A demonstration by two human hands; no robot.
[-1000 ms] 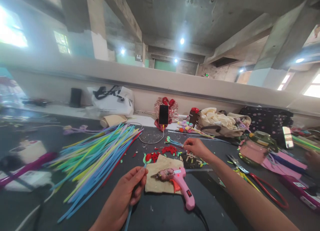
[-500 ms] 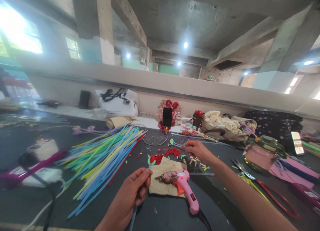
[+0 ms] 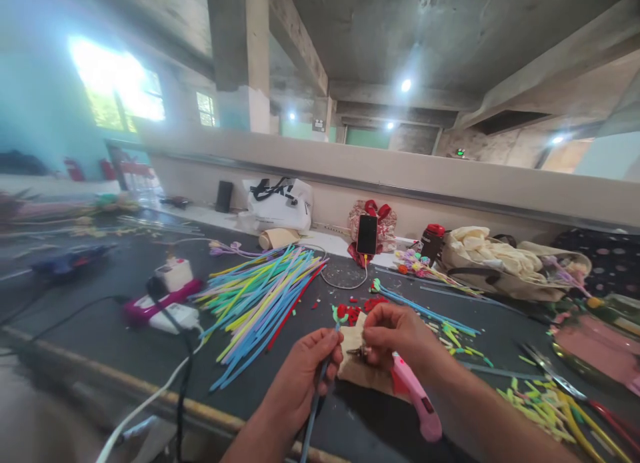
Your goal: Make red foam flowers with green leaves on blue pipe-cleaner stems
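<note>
In the head view, my left hand (image 3: 313,366) is closed around the blue stem of a pipe-cleaner flower (image 3: 341,313), whose small head is green and red. My right hand (image 3: 400,333) is pinched just to the right, over the glue gun. What its fingertips hold, if anything, is hidden. Under that hand lies a pink glue gun (image 3: 417,399), its nozzle pointing left and its body partly covered. The gun rests on a beige cardboard piece (image 3: 363,376). Small red pieces (image 3: 373,305) lie behind the cardboard.
Colourful pipe cleaners (image 3: 270,296) spread out on the left, beside a power strip (image 3: 175,296). Finished blue-stemmed flowers (image 3: 420,306) lie behind my right hand. Red-handled pliers (image 3: 560,376) and cut yellow-green bits (image 3: 530,403) are at right. A phone (image 3: 367,234) stands at the back.
My right hand has drawn back from the blue-stemmed flowers to above the glue gun, near my left hand. My left hand still holds its flower. The view has turned left.
</note>
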